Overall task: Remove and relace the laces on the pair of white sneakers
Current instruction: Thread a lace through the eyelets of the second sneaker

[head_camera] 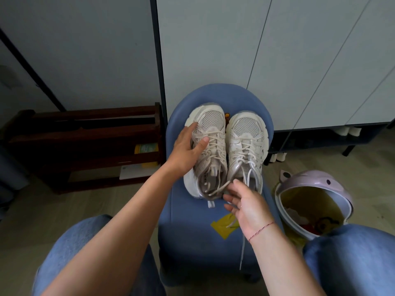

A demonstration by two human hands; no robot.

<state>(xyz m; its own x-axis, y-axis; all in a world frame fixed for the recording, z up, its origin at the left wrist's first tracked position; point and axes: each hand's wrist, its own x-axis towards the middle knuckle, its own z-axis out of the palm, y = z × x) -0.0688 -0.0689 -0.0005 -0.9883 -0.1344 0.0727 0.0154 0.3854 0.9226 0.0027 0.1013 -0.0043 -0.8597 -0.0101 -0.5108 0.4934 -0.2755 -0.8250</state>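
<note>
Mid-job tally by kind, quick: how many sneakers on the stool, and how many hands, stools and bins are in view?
Sneakers: 2 (left sneaker, right sneaker)
Hands: 2 (left hand, right hand)
Stools: 1 (blue stool)
Bins: 1 (lilac bin)
Total: 6

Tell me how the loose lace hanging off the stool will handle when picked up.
The lace will probably be floppy: it hangs limp over the stool edge. It is likely very light, being a thin cord. Pulling it may tug the right sneaker, since it seems threaded through it.
</note>
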